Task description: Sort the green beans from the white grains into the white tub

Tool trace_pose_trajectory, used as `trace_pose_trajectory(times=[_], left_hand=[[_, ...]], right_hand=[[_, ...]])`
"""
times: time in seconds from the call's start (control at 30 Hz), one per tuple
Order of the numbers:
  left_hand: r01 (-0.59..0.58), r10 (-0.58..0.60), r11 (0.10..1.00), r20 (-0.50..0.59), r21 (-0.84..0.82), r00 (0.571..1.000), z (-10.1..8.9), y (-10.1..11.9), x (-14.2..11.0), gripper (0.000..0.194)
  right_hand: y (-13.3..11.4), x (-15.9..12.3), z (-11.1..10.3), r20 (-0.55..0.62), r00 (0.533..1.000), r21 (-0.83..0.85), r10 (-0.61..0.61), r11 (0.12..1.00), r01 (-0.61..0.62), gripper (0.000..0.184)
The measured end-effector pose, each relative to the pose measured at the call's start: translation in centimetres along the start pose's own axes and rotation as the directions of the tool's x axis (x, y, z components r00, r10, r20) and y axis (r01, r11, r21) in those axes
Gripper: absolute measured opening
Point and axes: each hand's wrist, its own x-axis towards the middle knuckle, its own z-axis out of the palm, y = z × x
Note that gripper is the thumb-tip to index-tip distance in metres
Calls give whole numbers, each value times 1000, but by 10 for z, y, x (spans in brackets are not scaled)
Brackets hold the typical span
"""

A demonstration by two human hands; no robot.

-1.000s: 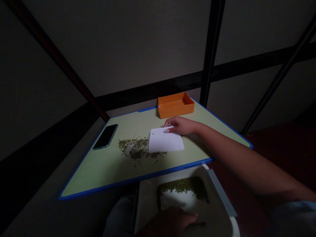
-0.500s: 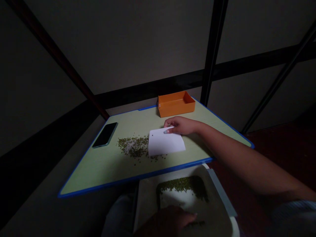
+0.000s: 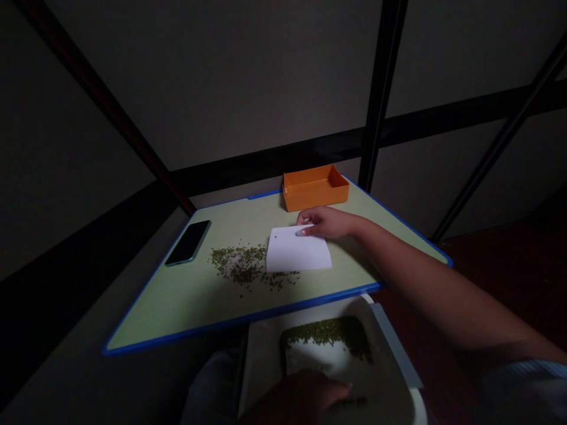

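My right hand (image 3: pixel 330 223) pinches a white card (image 3: pixel 299 251) at its far edge, thumb on top and fingers behind. The card has a small dark spot near its upper left corner. It is tilted over the right end of a spread of small green, seed-like grains (image 3: pixel 241 265) on the tabletop. My left hand (image 3: pixel 301 392) is in shadow at the bottom, over a pale tub (image 3: pixel 266 342) below the table's near edge. Its thumb points right and its other fingers are hidden. More green grains (image 3: pixel 336 330) lie along the tub's far side.
The pale green table (image 3: pixel 186 319) has a blue edge. An orange box (image 3: pixel 316 195) stands at its back, and a phone (image 3: pixel 189 243) lies at its left side. Dark panelled walls (image 3: pixel 266 77) rise behind.
The card's near edge has lifted, uncovering more grains beneath it. My right hand has moved slightly. My left hand stays at the tub.
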Motion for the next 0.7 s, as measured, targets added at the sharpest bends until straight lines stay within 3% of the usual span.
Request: trace_pose_trajectory(times=[0.33,0.47,0.57,0.7], left_hand=[[-32,32,999,-10,-20,999,3,-7,4,50],[33,-32,998,18,-52,999,-2,8,-5,52],[150,-153,985,-31,-86,988,-5,18,-11,48],[106,-106,992,-10,-70,994,-3,12,-9,50]], right_hand=[[-1,-2,-5,-49,999,49,12,999,-10,18],[-5,-5,-5,110,994,60,-8,998,2,21],[-7,-6,-4,240,970,63,-24,998,9,21],[-7,-7,-4,247,969,52,-19,999,6,20]])
